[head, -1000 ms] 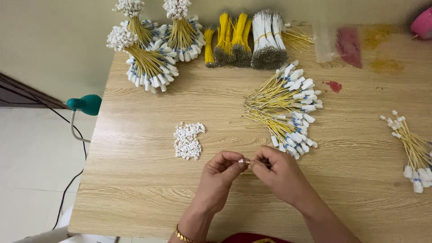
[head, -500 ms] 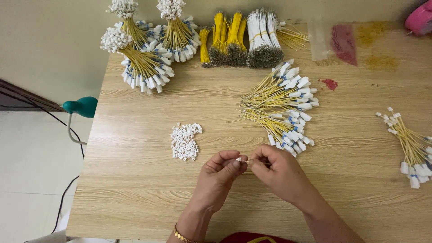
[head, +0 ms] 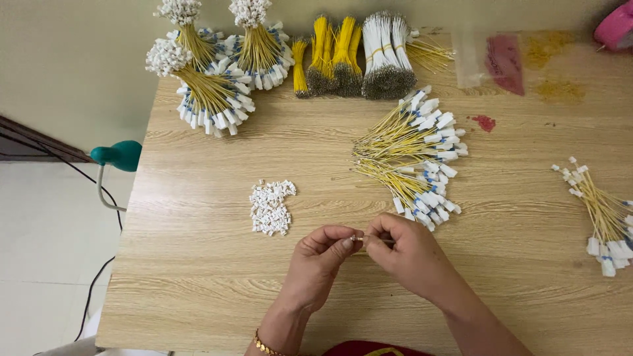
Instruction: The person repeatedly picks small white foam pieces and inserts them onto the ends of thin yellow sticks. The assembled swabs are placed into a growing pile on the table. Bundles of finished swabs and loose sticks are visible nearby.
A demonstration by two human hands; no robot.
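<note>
My left hand (head: 321, 262) and my right hand (head: 409, 254) meet fingertip to fingertip over the near middle of the wooden table (head: 198, 277). Between them they pinch a thin yellow wire (head: 359, 238) with a small piece at its tip; most of it is hidden by the fingers. A small heap of white plastic connectors (head: 270, 206) lies just left of my left hand. A loose fan of yellow wires with white tags (head: 415, 158) lies just beyond my right hand.
Tied bundles of finished yellow wires (head: 211, 79) and plain yellow and white wire bundles (head: 356, 56) line the far edge. Another small bunch of tagged wires (head: 600, 211) lies at the right. A pink object (head: 616, 26) sits at the far right corner, a teal lamp (head: 117, 156) off the table's left.
Both hands stay pinched together on the wire, with only slight finger shifts. The view has drifted a little.
</note>
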